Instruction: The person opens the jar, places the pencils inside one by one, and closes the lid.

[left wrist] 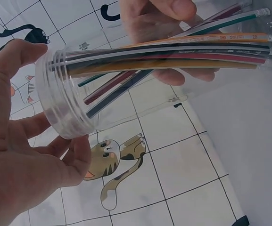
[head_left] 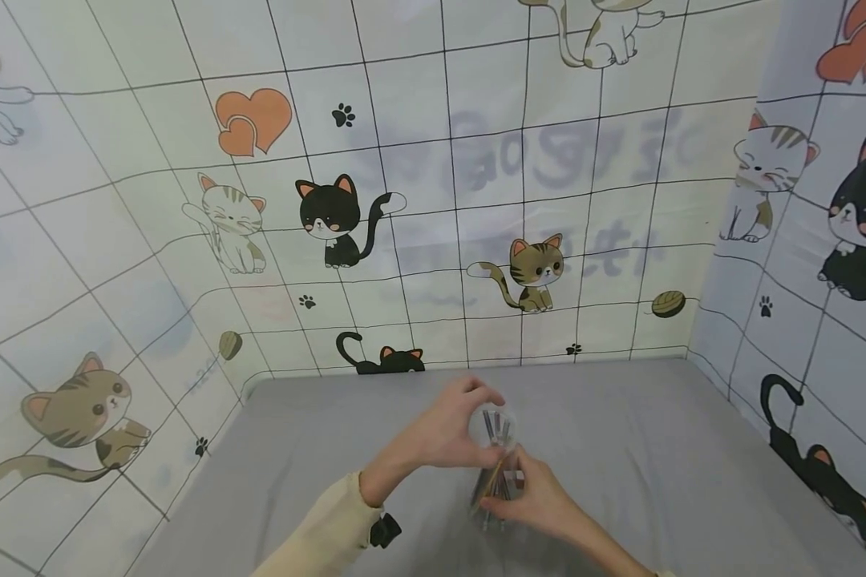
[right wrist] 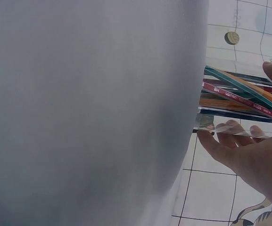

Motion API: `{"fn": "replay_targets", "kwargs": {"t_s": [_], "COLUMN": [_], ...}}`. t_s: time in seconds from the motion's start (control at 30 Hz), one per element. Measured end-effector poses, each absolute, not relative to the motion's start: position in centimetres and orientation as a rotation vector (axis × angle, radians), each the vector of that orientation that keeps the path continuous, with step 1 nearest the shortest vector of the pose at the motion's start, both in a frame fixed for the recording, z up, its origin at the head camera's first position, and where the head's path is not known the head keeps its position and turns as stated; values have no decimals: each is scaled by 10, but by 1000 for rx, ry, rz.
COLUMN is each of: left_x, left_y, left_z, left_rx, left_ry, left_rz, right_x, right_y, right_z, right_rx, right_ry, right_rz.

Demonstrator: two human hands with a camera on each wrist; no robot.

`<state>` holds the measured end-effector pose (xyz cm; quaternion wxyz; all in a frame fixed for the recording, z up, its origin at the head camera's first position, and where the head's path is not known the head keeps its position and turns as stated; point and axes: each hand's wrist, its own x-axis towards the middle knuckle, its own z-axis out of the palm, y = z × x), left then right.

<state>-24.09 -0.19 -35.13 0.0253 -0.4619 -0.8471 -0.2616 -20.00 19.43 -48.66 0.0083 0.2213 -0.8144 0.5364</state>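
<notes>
A clear plastic jar [left wrist: 140,110] holds several pencils [left wrist: 173,52], among them orange, green, dark red and black ones. My left hand [head_left: 447,425] grips the clear screw lid [left wrist: 60,106] at its top, thumb and fingers spread round the rim. Lower down, my right hand [head_left: 537,493] holds the jar's body between thumb and fingers; part of that hand shows behind the pencils in the left wrist view. In the right wrist view the grey cloth overlaps the jar's bottom end.
A grey cloth [head_left: 332,449] covers the table under both hands. White sheets with a black grid and printed cats form the back wall [head_left: 418,200] and both sides. A small black object [head_left: 385,530] sits at my left wrist, by the cream sleeve [head_left: 325,529].
</notes>
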Motion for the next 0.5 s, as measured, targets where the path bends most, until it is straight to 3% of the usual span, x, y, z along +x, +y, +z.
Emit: {"fn": "replay_targets", "kwargs": {"t_s": [0.5], "left_x": [-240], "left_y": [-8], "left_z": [-369], "left_rx": [-1315], "left_ry": [-2594], "left_rz": [-978], "right_x": [-200], "right_y": [194], "right_z": [-486], "right_rx": [676], "right_ry": [-2560], "right_rz": [1664]}}
